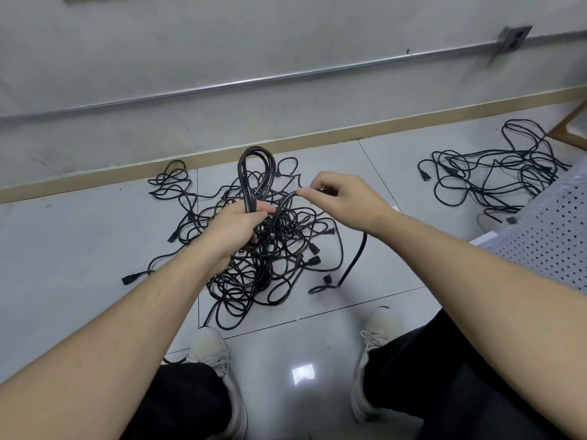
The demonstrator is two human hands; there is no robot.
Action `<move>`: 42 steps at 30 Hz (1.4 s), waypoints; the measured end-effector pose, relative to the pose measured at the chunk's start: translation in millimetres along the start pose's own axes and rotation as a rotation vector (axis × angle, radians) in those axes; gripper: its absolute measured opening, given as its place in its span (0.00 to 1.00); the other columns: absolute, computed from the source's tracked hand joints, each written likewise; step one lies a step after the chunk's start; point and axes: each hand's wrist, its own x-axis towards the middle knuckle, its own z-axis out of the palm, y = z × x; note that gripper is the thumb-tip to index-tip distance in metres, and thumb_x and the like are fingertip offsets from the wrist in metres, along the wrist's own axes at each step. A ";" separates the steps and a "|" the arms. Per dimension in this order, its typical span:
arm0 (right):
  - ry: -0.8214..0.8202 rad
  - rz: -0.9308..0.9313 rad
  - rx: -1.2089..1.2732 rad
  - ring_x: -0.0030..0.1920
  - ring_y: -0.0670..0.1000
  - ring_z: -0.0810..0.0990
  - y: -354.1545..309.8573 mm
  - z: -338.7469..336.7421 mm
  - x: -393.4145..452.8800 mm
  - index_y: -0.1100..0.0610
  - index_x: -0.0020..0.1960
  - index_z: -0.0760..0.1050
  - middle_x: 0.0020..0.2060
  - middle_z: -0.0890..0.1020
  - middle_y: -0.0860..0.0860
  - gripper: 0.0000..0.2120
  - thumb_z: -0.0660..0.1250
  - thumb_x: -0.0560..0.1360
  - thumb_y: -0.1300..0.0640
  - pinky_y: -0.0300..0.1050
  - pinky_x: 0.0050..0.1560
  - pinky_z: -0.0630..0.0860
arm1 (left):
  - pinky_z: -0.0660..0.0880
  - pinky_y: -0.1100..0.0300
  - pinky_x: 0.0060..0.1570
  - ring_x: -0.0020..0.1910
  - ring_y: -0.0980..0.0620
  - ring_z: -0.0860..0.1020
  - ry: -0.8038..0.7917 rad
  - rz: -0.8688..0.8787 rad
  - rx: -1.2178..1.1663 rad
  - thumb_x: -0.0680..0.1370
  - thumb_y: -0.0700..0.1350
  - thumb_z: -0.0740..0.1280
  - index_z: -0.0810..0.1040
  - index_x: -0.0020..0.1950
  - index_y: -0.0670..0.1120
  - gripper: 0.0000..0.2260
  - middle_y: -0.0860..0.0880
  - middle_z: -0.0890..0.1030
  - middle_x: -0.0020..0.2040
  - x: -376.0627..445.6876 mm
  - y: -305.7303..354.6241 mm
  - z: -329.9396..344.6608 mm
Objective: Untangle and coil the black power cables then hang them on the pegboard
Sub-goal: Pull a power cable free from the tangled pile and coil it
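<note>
Black coil (255, 176) gripped in left hand (236, 223), right hand (344, 198) pinching its tail; two floor tangles (270, 258) remain, nothing hung.

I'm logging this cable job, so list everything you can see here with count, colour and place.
coiled cable: one, black, held up in the left hand
cable pile: one tangle, black, on the floor ahead of the feet
second cable pile: one tangle, black, on the floor at far right
perforated panel: one, white, right edge
conduit pipe: one, grey metal, along the wall
wall box: one, grey, on the conduit at upper right
skirting: one strip, tan, at the wall's foot
shoes: two, off-white, bottom
left hand: one, grips the coil
right hand: one, pinches a cable strand
</note>
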 end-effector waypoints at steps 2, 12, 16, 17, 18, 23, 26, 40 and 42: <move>0.043 0.007 -0.011 0.31 0.46 0.68 -2.1 1.0 1.3 0.50 0.38 0.74 0.26 0.72 0.40 0.17 0.69 0.77 0.38 0.46 0.38 0.68 | 0.71 0.55 0.48 0.39 0.53 0.74 -0.025 -0.001 0.025 0.84 0.55 0.62 0.83 0.57 0.57 0.10 0.52 0.83 0.52 -6.8 5.3 6.3; 0.058 -0.001 0.091 0.30 0.41 0.69 -20.1 3.3 4.9 0.55 0.50 0.76 0.33 0.72 0.46 0.07 0.68 0.81 0.52 0.33 0.35 0.66 | 0.75 0.48 0.56 0.47 0.53 0.76 -0.073 0.082 0.028 0.73 0.77 0.55 0.86 0.50 0.59 0.29 0.56 0.77 0.44 -31.0 27.1 20.7; 0.162 0.091 0.110 0.27 0.44 0.66 -18.2 -11.2 -1.5 0.54 0.43 0.76 0.27 0.71 0.45 0.16 0.77 0.72 0.44 0.37 0.29 0.64 | 0.75 0.55 0.47 0.37 0.54 0.75 -0.101 0.137 0.213 0.82 0.64 0.59 0.86 0.44 0.54 0.21 0.53 0.75 0.38 -25.5 22.9 13.2; 0.182 0.134 0.008 0.27 0.45 0.67 -19.4 -14.1 -1.9 0.53 0.40 0.75 0.27 0.71 0.45 0.20 0.78 0.69 0.39 0.40 0.29 0.64 | 0.72 0.56 0.42 0.32 0.55 0.73 -0.072 0.166 0.271 0.83 0.61 0.59 0.85 0.42 0.51 0.21 0.53 0.73 0.34 -24.9 22.5 13.5; 0.176 0.189 -0.096 0.27 0.47 0.68 -20.8 -16.4 -1.4 0.54 0.37 0.73 0.26 0.72 0.46 0.24 0.77 0.68 0.34 0.42 0.30 0.66 | 0.68 0.56 0.38 0.28 0.57 0.71 -0.043 0.183 0.315 0.84 0.60 0.58 0.83 0.41 0.49 0.22 0.55 0.71 0.29 -24.6 22.2 14.0; -0.049 0.291 0.196 0.32 0.49 0.69 -25.6 -18.4 -4.1 0.54 0.40 0.73 0.31 0.68 0.48 0.18 0.74 0.75 0.43 0.42 0.30 0.71 | 0.65 0.56 0.36 0.31 0.51 0.71 0.037 0.161 0.426 0.84 0.59 0.56 0.73 0.38 0.46 0.22 0.56 0.72 0.24 -19.1 17.1 6.3; 0.056 0.173 0.261 0.34 0.46 0.70 -25.0 -19.1 -5.0 0.52 0.40 0.74 0.32 0.70 0.44 0.12 0.71 0.79 0.48 0.42 0.35 0.75 | 0.65 0.55 0.39 0.35 0.49 0.71 -0.042 0.205 0.511 0.85 0.59 0.55 0.70 0.40 0.47 0.21 0.50 0.73 0.34 -18.5 15.5 2.8; 0.338 0.266 0.846 0.30 0.51 0.78 -44.3 11.9 -2.5 0.52 0.52 0.66 0.28 0.74 0.50 0.08 0.67 0.82 0.54 0.44 0.35 0.76 | 0.66 0.62 0.37 0.32 0.59 0.67 -0.183 0.407 0.260 0.85 0.51 0.60 0.71 0.41 0.43 0.17 0.54 0.71 0.35 -31.0 21.6 31.2; 0.367 0.309 0.974 0.25 0.50 0.71 -47.3 14.8 1.3 0.51 0.55 0.65 0.26 0.68 0.49 0.10 0.68 0.81 0.57 0.43 0.30 0.73 | 0.66 0.65 0.38 0.33 0.61 0.68 -0.220 0.388 0.234 0.85 0.50 0.62 0.72 0.43 0.46 0.13 0.55 0.71 0.36 -32.3 22.5 34.3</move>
